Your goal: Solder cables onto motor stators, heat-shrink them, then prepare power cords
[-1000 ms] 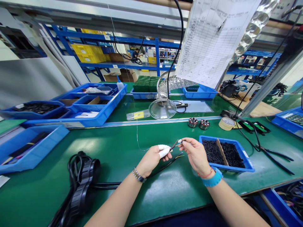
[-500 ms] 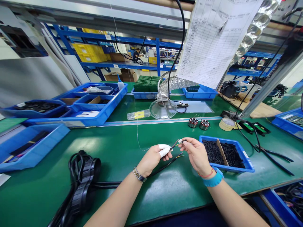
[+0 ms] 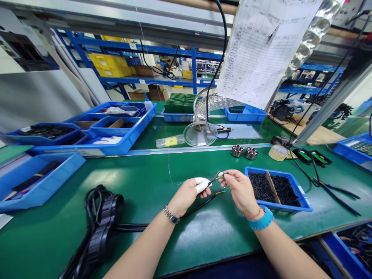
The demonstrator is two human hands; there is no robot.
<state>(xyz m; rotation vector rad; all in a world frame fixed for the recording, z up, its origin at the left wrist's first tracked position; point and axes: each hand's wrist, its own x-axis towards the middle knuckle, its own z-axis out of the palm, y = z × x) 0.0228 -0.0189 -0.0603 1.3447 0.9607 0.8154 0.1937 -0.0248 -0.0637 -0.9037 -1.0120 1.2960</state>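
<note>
My left hand (image 3: pixel 193 192), with white covers on its thumb and a finger, pinches a black cable near its stripped end. Thin coloured wires (image 3: pixel 216 178) fan out from that end, one of them yellow-green. The fingertips of my right hand (image 3: pixel 236 186) are closed on the yellow-green wire, with a small dark piece at its tip partly hidden by the fingers. Below the hands, a second black cable (image 3: pixel 205 203) with bare coloured wire ends lies on the green table (image 3: pixel 139 255). Both cables run left toward a black coiled cable bundle (image 3: pixel 101 224).
Right of my right hand stands a divided blue bin (image 3: pixel 305 203) of small black pieces. Behind it are two copper-wound stators (image 3: pixel 244 152) and a tape roll (image 3: pixel 278 152). Pliers (image 3: pixel 338 193) lie at the right. A clear funnel-shaped hood (image 3: pixel 200 134) and blue trays (image 3: pixel 122 147) stand farther back.
</note>
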